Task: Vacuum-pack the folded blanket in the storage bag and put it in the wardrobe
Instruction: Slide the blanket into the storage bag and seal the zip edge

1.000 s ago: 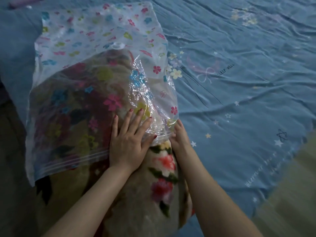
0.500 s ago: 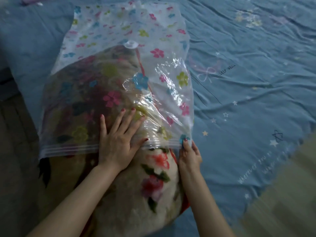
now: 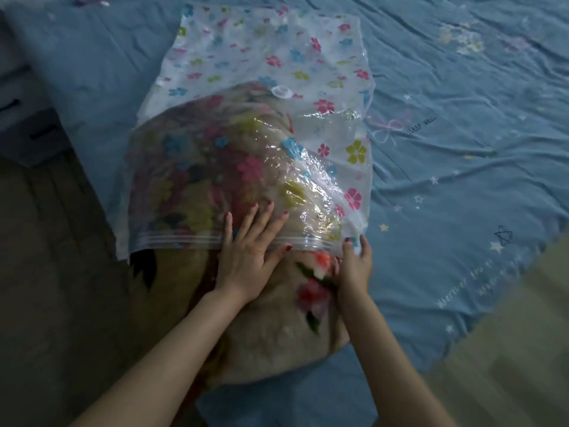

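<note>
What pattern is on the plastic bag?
Small multicoloured flowers on clear plastic storage bag; head view.

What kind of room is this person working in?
Most likely a bedroom. The work lies on a bed spread with a blue star-printed sheet reading "SLEEP WELL", and a folded blanket is going into a flowered storage bag.

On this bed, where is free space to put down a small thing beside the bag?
The blue sheet lies bare to the right of the storage bag, out to the bed's right edge. A narrower bare strip lies left of the bag's far part. Near the bag's mouth it is crowded: the blanket sticks out there, the left hand lies on it, the right hand holds the bag's corner.
</note>
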